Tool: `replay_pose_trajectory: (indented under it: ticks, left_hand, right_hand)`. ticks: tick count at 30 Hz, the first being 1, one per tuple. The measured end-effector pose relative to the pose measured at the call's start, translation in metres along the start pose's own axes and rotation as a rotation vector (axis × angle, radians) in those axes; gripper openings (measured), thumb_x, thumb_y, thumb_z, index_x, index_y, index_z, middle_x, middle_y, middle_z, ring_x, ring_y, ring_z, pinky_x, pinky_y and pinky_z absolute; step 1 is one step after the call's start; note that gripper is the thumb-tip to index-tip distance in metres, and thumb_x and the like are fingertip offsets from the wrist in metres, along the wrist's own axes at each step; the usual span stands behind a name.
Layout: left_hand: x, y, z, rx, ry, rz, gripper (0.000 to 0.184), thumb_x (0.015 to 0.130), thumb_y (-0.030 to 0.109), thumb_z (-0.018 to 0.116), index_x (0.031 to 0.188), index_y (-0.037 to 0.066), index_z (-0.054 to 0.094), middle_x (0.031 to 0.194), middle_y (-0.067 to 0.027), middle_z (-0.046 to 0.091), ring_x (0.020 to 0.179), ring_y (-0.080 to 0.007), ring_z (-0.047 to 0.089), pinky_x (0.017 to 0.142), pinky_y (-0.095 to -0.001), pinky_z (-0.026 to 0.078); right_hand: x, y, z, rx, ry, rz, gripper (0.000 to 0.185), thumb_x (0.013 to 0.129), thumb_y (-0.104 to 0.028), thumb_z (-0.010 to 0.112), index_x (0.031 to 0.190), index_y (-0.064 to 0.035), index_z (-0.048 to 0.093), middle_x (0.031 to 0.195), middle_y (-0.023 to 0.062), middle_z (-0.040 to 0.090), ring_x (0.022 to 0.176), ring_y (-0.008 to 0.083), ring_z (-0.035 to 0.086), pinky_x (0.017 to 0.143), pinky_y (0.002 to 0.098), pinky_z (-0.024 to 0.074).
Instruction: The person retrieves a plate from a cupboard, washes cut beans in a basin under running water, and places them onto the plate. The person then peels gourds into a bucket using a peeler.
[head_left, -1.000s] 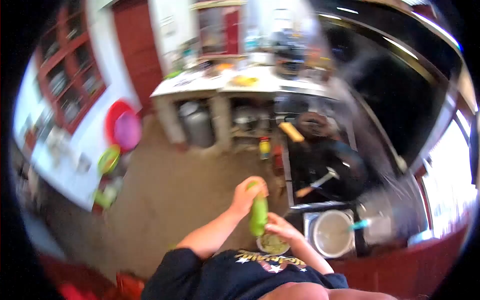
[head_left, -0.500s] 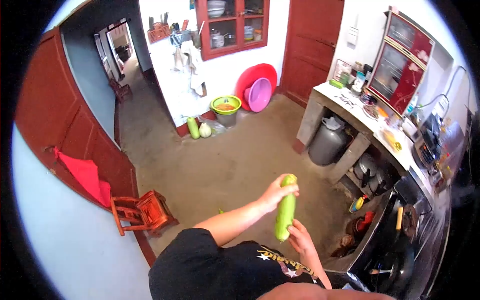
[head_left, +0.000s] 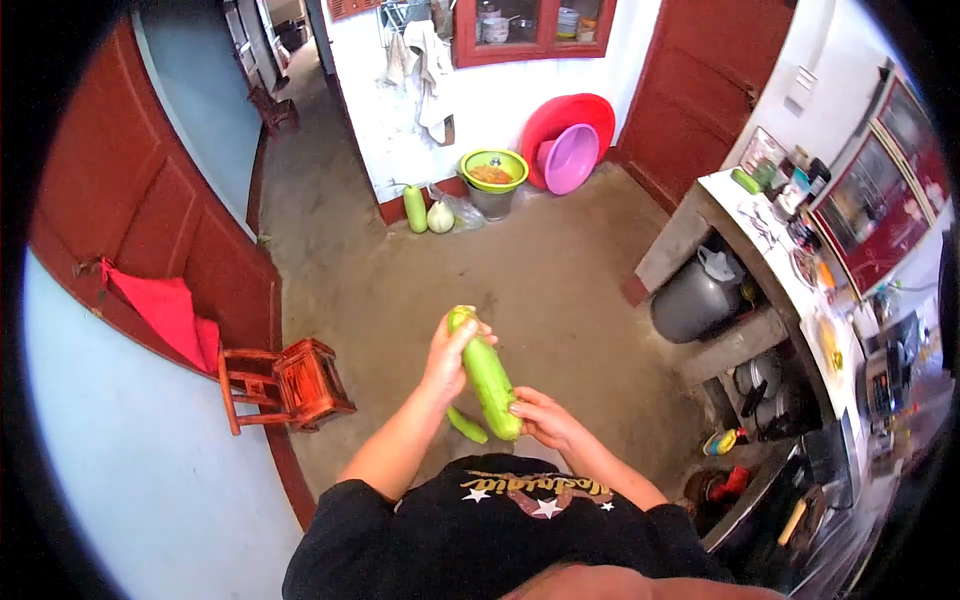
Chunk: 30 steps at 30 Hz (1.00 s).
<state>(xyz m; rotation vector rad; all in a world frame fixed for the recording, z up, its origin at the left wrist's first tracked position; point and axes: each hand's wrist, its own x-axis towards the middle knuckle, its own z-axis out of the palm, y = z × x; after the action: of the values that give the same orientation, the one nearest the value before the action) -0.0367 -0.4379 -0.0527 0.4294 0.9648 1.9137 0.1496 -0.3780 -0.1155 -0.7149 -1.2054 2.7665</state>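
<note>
A long pale-green gourd [head_left: 487, 380] slants in front of my chest, held between both hands. My left hand [head_left: 450, 358] wraps round its upper end, the thumb lying across it. Near the lower end, my right hand [head_left: 545, 417] grips the side between thumb and fingers. Below the gourd and beside my left forearm shows a smaller, curved green piece [head_left: 467, 425]; what it rests on is partly hidden.
A wooden chair [head_left: 308, 385] stands at left by the red door. Against the far wall are another gourd [head_left: 415, 208], a white gourd [head_left: 440, 217], a green basin [head_left: 494, 170] and a purple basin [head_left: 571, 160]. A cluttered counter [head_left: 741, 204] runs along the right.
My view has turned right and tilted lower. The gourd and both hands have shifted left in view, the gourd's tilt has reversed, and more of the curved green piece shows.
</note>
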Motion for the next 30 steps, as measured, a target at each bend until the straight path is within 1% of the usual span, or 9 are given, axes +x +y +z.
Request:
replay_pose_trajectory:
  ticks: [5,7,13,16,19,23,26,27,30]
  left_hand:
    - [0.087,0.003,0.011,-0.045,0.115,0.026,0.034,0.081,0.025,0.059,0.108,0.01,0.043,0.086,-0.01,0.055,0.079,-0.0241,0.057,0.068,-0.041,0.05]
    - [0.132,0.004,0.023,-0.054,0.117,0.006,0.032,0.082,0.025,0.059,0.107,0.012,0.044,0.086,-0.0102,0.055,0.078,-0.0253,0.057,0.068,-0.0428,0.049]
    - [0.211,0.028,0.052,-0.041,0.181,0.157,0.028,0.083,0.021,0.056,0.106,0.009,0.045,0.083,-0.011,0.055,0.075,-0.0253,0.057,0.065,-0.0414,0.05]
    - [0.235,0.05,0.035,-0.006,0.309,0.225,0.028,0.082,0.021,0.056,0.104,0.008,0.046,0.08,-0.0109,0.055,0.071,-0.0239,0.058,0.063,-0.0397,0.05]
    - [0.249,0.078,0.014,0.057,0.436,0.333,0.029,0.081,0.02,0.057,0.104,0.006,0.046,0.079,-0.011,0.055,0.07,-0.0232,0.057,0.062,-0.0373,0.049]
    - [0.28,0.102,-0.037,0.051,0.54,0.429,0.024,0.08,0.017,0.057,0.098,0.005,0.045,0.077,-0.0106,0.054,0.066,-0.0227,0.055,0.062,-0.0365,0.048]
    - [0.31,0.113,-0.073,-0.034,0.569,0.491,0.021,0.078,0.012,0.058,0.094,0.004,0.047,0.073,-0.0096,0.054,0.061,-0.0212,0.055,0.059,-0.0341,0.049]
    - [0.319,0.118,-0.084,-0.037,0.564,0.505,0.021,0.078,0.012,0.058,0.094,0.004,0.047,0.073,-0.0096,0.054,0.061,-0.0212,0.055,0.059,-0.0341,0.049]
    - [0.356,0.146,-0.097,-0.044,0.762,0.515,0.019,0.078,0.01,0.057,0.093,0.004,0.047,0.072,-0.009,0.052,0.061,-0.0205,0.053,0.059,-0.0336,0.049]
  right_hand:
    - [0.061,-0.081,-0.043,-0.132,-0.08,0.058,0.033,0.084,-0.02,0.058,0.11,-0.0043,0.045,0.093,0.006,0.058,0.078,0.0128,0.06,0.064,0.0254,0.0504]
    - [0.08,-0.121,-0.062,-0.074,-0.137,0.056,0.033,0.083,-0.02,0.058,0.11,-0.0047,0.045,0.092,0.006,0.058,0.076,0.0125,0.06,0.062,0.0256,0.0505]
    - [0.138,-0.215,-0.088,-0.194,-0.207,0.117,0.036,0.085,-0.022,0.057,0.114,-0.005,0.045,0.091,0.0057,0.058,0.074,0.0116,0.059,0.062,0.0262,0.051]
    - [0.187,-0.234,-0.1,-0.454,-0.309,0.2,0.048,0.085,-0.03,0.056,0.12,-0.0027,0.04,0.094,0.0078,0.056,0.075,0.0143,0.059,0.057,0.0264,0.0511]
    - [0.232,-0.287,-0.105,-0.631,-0.31,0.234,0.04,0.088,-0.026,0.051,0.119,-0.003,0.042,0.097,0.0071,0.058,0.076,0.0133,0.06,0.061,0.0266,0.0517]
    - [0.301,-0.4,-0.112,-0.837,-0.281,0.019,0.034,0.086,-0.026,0.054,0.11,-0.0029,0.048,0.093,0.0072,0.06,0.07,0.0134,0.061,0.058,0.0243,0.0495]
    - [0.358,-0.49,-0.099,-0.952,-0.228,-0.15,0.028,0.087,-0.023,0.05,0.108,-0.0031,0.05,0.089,0.0073,0.06,0.066,0.0121,0.061,0.052,0.0222,0.0478]
    - [0.37,-0.519,-0.085,-0.972,-0.149,-0.2,0.026,0.087,-0.023,0.051,0.105,-0.0037,0.051,0.088,0.0065,0.06,0.066,0.0115,0.061,0.051,0.0215,0.0473]
    - [0.438,-0.598,-0.067,-0.945,-0.14,-0.345,0.023,0.085,-0.022,0.053,0.1,-0.0041,0.053,0.081,0.0057,0.061,0.06,0.015,0.061,0.048,0.0268,0.0486]
